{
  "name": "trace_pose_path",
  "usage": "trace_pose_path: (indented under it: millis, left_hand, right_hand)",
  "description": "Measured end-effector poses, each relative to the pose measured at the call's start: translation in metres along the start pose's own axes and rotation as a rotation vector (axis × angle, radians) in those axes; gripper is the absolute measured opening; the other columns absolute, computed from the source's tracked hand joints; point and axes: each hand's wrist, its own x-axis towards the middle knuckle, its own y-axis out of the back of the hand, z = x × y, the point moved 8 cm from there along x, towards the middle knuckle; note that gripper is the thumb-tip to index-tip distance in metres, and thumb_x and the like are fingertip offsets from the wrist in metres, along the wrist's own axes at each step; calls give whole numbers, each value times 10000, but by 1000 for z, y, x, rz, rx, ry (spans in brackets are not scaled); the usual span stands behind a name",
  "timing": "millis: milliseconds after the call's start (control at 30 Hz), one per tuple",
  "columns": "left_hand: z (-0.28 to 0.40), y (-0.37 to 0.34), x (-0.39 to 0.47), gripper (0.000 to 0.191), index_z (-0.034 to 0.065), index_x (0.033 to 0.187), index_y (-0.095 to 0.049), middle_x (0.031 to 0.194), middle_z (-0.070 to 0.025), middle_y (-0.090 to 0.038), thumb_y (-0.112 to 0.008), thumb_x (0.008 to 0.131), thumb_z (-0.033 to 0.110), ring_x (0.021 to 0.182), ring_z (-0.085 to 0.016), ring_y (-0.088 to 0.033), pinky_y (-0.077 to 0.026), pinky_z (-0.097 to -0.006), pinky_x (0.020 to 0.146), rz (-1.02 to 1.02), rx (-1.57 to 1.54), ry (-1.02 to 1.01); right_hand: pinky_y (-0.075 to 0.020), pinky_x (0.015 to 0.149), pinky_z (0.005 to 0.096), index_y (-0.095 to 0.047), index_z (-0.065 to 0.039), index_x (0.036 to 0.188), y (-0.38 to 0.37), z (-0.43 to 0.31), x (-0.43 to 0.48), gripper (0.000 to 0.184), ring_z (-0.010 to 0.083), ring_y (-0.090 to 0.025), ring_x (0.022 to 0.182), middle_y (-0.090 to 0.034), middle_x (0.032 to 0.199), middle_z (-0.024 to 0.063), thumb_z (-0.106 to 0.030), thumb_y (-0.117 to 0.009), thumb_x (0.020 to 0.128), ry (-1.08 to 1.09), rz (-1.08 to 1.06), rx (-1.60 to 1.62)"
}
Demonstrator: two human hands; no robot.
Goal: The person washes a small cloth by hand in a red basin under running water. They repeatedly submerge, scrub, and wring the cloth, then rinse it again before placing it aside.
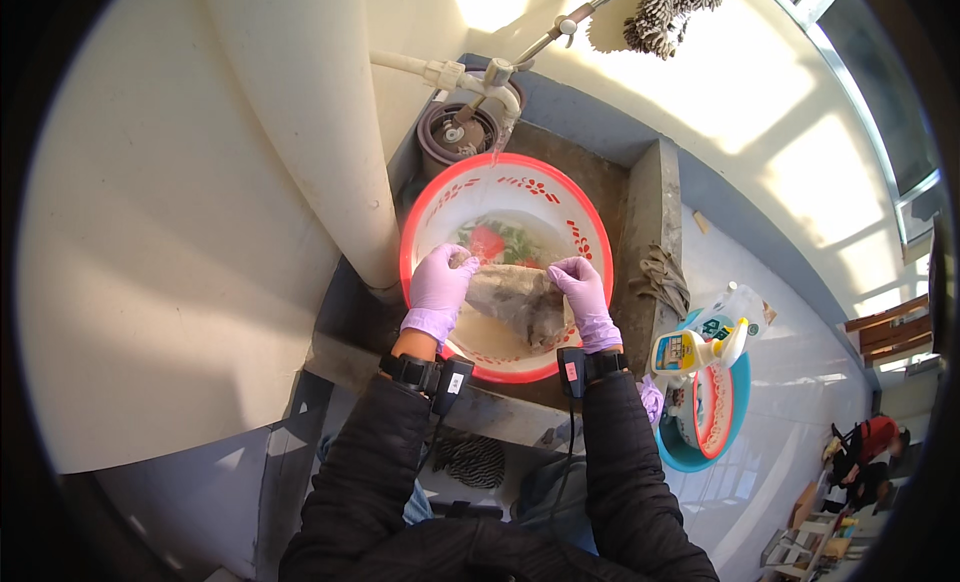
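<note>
A white enamel-look basin [525, 360] with a red rim and red printed patterns rests in a concrete sink. Cloudy water fills its bottom, through which red and green decoration shows. Over the water, a wet greyish cloth [517, 293] is stretched by its upper edge, its lower part sagging into the basin. My left hand [439, 282], in a thin lilac glove, pinches the cloth's left corner. At the right corner, my right hand [583, 289], gloved alike, pinches it between thumb and fingers. Water runs from the tap [511, 105] at the basin's far rim.
Behind the basin stands a brown drain fitting or pot [454, 139]. A grey rag [664, 278] hangs over the concrete sink wall [652, 199]. On the right are a spray bottle [686, 352] and a teal basin [739, 402]. A thick pipe [330, 131] rises at left. People [870, 454] are far right.
</note>
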Motion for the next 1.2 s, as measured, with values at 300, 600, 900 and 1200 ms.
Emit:
trace_pose_path:
  millis: [300, 600, 900, 1200]
  left_hand:
    - [-44, -56, 4, 503, -14, 1163, -568, 1112, -240, -611, -590, 849, 379, 1041, -351, -593, -460, -399, 898, -238, 22, 121]
    - [-35, -90, -30, 375, 157, 1153, -584, 1022, -64, -637, -556, 888, 421, 827, -218, -623, -481, -433, 728, -445, -984, 706]
    - [-36, -102, -18, 348, 84, 947, -614, 841, -60, -613, -520, 934, 419, 739, -169, -603, -516, -306, 688, -248, -1200, 574]
    - [-8, -71, -27, 419, 10, 1005, -647, 815, -182, -666, -485, 926, 388, 747, -338, -643, -500, -412, 675, -44, 112, -52]
  right_hand:
    - [-491, 842, 358, -627, -55, 1002, -48, 28, -23, 349, 327, -600, 938, -587, 1070, 191, -99, -725, 669, -129, -104, -809]
    - [-480, 782, 279, -584, -24, 1059, -58, -65, -28, 246, 151, -585, 896, -591, 995, 76, -74, -590, 818, 70, -143, 252]
    - [-501, 708, 366, -555, -42, 1096, -87, -80, -68, 256, 309, -630, 863, -574, 1089, 186, -149, -603, 870, 471, 188, -458]
    - [-481, 558, 291, -594, -14, 1048, -77, 16, -22, 385, 188, -630, 647, -648, 797, 98, -373, -488, 961, -181, -123, 184]
